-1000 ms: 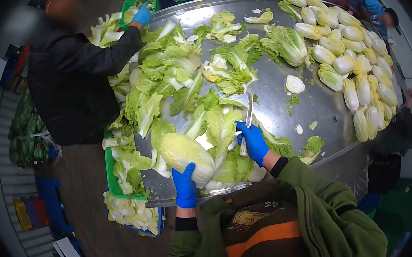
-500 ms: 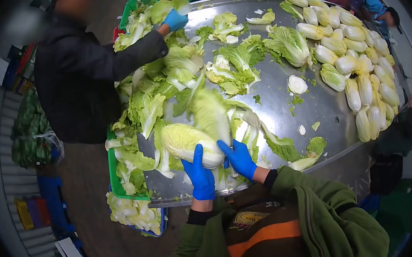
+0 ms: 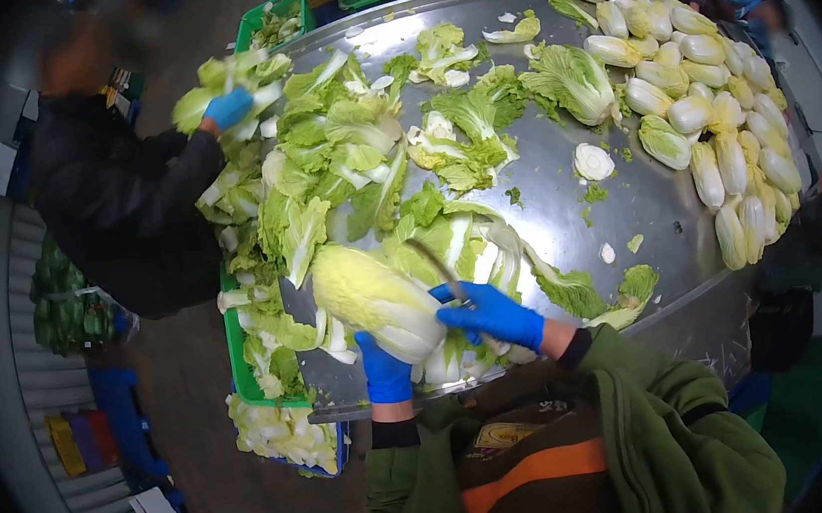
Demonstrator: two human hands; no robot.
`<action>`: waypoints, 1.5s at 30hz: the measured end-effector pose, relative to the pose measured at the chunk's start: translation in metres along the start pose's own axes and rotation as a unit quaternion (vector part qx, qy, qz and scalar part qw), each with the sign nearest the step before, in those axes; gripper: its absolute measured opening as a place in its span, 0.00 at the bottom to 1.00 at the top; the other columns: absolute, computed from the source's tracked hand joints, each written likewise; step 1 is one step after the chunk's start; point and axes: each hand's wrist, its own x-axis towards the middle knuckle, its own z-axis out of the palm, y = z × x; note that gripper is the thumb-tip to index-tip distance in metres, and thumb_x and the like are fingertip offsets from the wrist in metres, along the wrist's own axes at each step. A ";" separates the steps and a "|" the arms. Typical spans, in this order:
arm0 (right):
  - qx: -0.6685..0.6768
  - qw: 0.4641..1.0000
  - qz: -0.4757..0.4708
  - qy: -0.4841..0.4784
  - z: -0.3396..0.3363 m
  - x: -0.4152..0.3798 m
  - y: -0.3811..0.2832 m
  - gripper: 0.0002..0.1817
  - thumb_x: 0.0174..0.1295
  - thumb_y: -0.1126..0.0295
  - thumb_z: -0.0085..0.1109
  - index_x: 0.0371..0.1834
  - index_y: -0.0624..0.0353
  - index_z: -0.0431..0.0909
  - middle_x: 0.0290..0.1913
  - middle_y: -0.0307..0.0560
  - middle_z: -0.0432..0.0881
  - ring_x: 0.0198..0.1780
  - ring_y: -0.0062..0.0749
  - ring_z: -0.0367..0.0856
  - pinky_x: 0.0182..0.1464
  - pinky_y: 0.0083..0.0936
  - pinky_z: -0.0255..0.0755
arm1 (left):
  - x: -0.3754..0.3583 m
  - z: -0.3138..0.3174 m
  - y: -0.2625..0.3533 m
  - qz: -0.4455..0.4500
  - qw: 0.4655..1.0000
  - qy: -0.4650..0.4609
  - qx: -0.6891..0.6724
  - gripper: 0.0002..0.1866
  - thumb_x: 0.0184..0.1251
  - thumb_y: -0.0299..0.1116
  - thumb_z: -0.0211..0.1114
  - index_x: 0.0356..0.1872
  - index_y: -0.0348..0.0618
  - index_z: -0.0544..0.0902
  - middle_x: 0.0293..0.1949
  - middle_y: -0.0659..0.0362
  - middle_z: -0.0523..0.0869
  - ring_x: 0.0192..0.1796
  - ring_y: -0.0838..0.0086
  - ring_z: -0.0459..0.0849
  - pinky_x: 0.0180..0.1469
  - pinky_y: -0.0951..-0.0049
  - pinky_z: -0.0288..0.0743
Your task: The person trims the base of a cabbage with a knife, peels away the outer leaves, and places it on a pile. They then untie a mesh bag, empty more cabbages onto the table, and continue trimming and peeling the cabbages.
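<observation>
A trimmed napa cabbage (image 3: 375, 298) lies tilted in front of me, its white base toward my right. My left hand (image 3: 385, 367), in a blue glove, grips it from below and the near side. In my right hand (image 3: 493, 316), also gloved in blue, is a knife (image 3: 435, 262) with its dark, narrow blade pointing up and away from me. The right fingers are close against the cabbage's base. Loose outer leaves (image 3: 459, 236) lie just beyond the cabbage and partly under my right hand.
The metal table (image 3: 567, 215) carries a pile of trimmed cabbages (image 3: 701, 111) on the right and a leafy cabbage (image 3: 568, 85) near it. A cut base (image 3: 593, 162) lies mid-table. At left, a co-worker's gloved hand (image 3: 229, 107) holds leaves above a green crate (image 3: 239, 360).
The loose leaf by my right hand has come off and dropped. The knife blade now shows, and the cabbage is turned slightly. The co-worker's hand moved left and down with leaves.
</observation>
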 end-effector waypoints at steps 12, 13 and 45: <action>-0.217 0.920 -0.254 0.206 0.032 0.002 0.019 0.31 0.53 0.52 0.70 0.58 0.53 0.75 0.55 0.47 0.77 0.46 0.37 0.82 0.47 0.28 0.76 | -0.004 0.025 0.005 0.038 0.985 0.125 -0.115 0.33 0.69 0.53 0.53 0.68 0.43 0.63 0.64 0.51 0.71 0.63 0.58 0.72 0.67 0.57 0.63; -0.249 0.917 -0.231 0.211 0.027 0.004 0.024 0.27 0.55 0.51 0.68 0.53 0.55 0.78 0.46 0.46 0.81 0.40 0.32 0.82 0.43 0.27 0.76 | 0.001 0.023 0.005 0.073 0.984 0.061 -0.154 0.38 0.68 0.58 0.49 0.70 0.40 0.59 0.66 0.49 0.68 0.68 0.54 0.65 0.70 0.52 0.56; -0.297 0.890 -0.182 0.295 -0.067 0.028 0.075 0.32 0.53 0.54 0.70 0.58 0.58 0.73 0.44 0.46 0.82 0.26 0.33 0.78 0.34 0.32 0.75 | -0.007 0.008 0.025 0.034 0.981 -0.019 -0.193 0.44 0.63 0.69 0.49 0.70 0.45 0.61 0.67 0.50 0.68 0.66 0.54 0.68 0.68 0.48 0.59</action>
